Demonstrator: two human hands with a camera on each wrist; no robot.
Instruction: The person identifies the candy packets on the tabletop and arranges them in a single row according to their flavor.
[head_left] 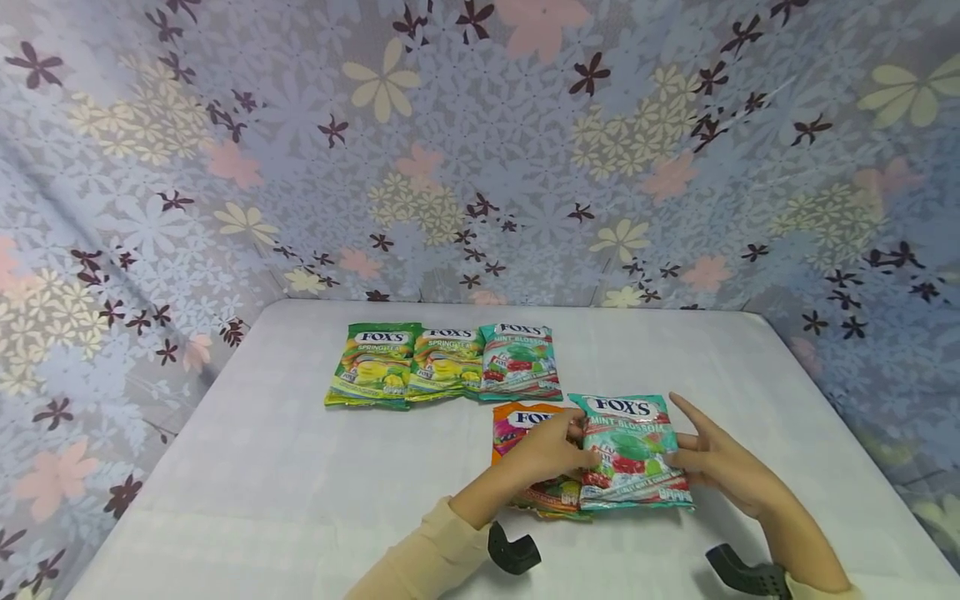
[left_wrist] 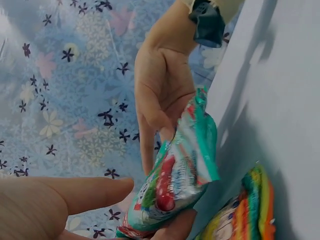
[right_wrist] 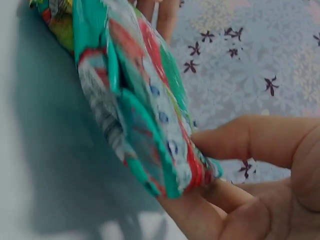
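Observation:
A teal Mint Blossom candy bag (head_left: pixel 630 454) is held between both hands, raised off the table in the wrist views. My left hand (head_left: pixel 551 450) has the bag's left edge, its fingers (left_wrist: pixel 177 225) under the bag and its thumb on the upper side. At the opposite edge my right hand (head_left: pixel 723 462) pinches the bag between thumb and fingers, as the right wrist view shows. An orange candy bag (head_left: pixel 558 500) lies below and to the left, partly covered by the left hand and the teal bag.
Farther back on the white table (head_left: pixel 247 467) lie two green Spring Tea candy bags, one on the left (head_left: pixel 375 367) and another (head_left: pixel 446 362) beside it. A second Mint Blossom bag (head_left: pixel 520 362) adjoins them on the right. Flowered cloth (head_left: pixel 480 167) hangs behind and at the sides.

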